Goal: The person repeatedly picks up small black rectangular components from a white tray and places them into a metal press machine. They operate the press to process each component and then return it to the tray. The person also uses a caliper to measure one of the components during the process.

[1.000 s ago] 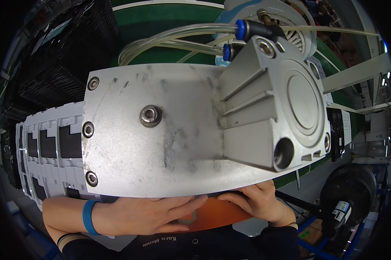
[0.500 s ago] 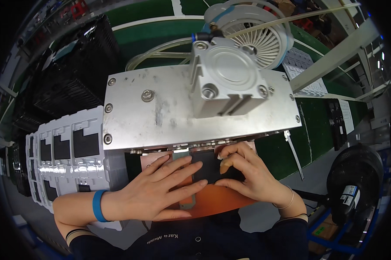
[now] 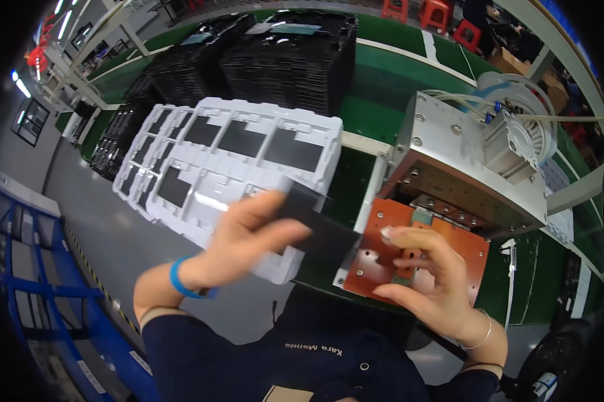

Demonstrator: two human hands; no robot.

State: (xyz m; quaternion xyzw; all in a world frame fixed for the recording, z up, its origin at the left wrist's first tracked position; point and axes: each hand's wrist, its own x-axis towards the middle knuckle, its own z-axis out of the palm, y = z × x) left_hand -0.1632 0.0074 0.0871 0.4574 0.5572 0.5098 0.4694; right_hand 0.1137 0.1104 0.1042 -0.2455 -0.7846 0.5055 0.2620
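My left hand [image 3: 238,231], with a blue band at the wrist, pinches a flat black sheet-like piece [image 3: 325,238] between thumb and fingers. The piece is smeared by motion and hangs between a white moulded tray [image 3: 211,195] and an orange fixture plate [image 3: 473,258]. Similar black pieces [image 3: 298,153] lie in the tray's compartments. Over the orange plate hovers my right hand [image 3: 439,288], thumb and curled fingers apart, with nothing visible between them. Something small and white covers its index fingertip.
Behind the orange plate stands a metal press block [image 3: 449,157] with a cylinder on top. Stacks of black trays [image 3: 288,63] stand at the far left. A caliper-like metal tool [image 3: 509,281] lies right of the plate. A white fan [image 3: 516,107] sits behind the press.
My view has turned left, so the press appears further right. My left hand has lifted the black piece off the orange plate and moved left toward the tray. My right hand has let go.
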